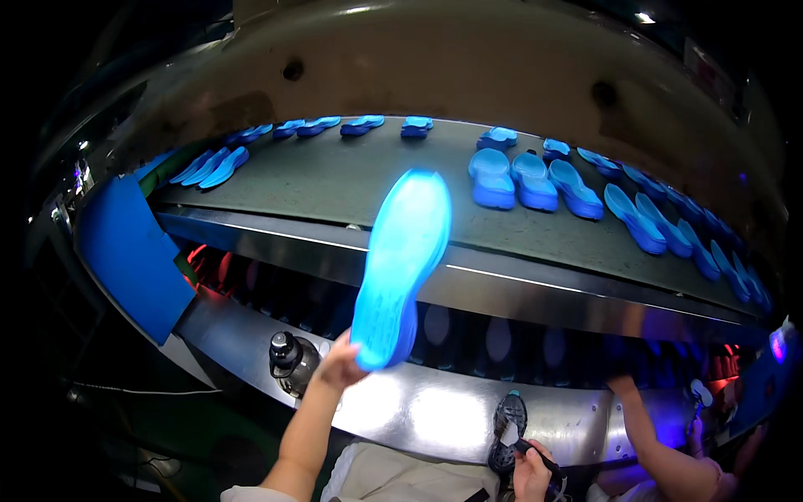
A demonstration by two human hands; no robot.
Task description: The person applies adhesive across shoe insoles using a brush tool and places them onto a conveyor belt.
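My left hand (343,361) grips a shoe sole (403,251) by its lower end and holds it up, tilted, in front of the belt. The sole glows bright blue, and its long flat face is turned toward me. Lower down, my right hand (532,473) is closed round the black handle of a brush (535,452). The brush's pale tip lies over a dark, patterned, shoe-shaped piece (507,410) at the metal ledge. I cannot tell whether the tip touches it.
Many blue-lit soles (535,180) stand on the belt (309,167) beneath a curved hood (435,63). A dark lower level holds more shoe pieces. A bottle (292,364) stands on the metal ledge (452,414). At the right, another person's arm (642,422) reaches toward the lower level.
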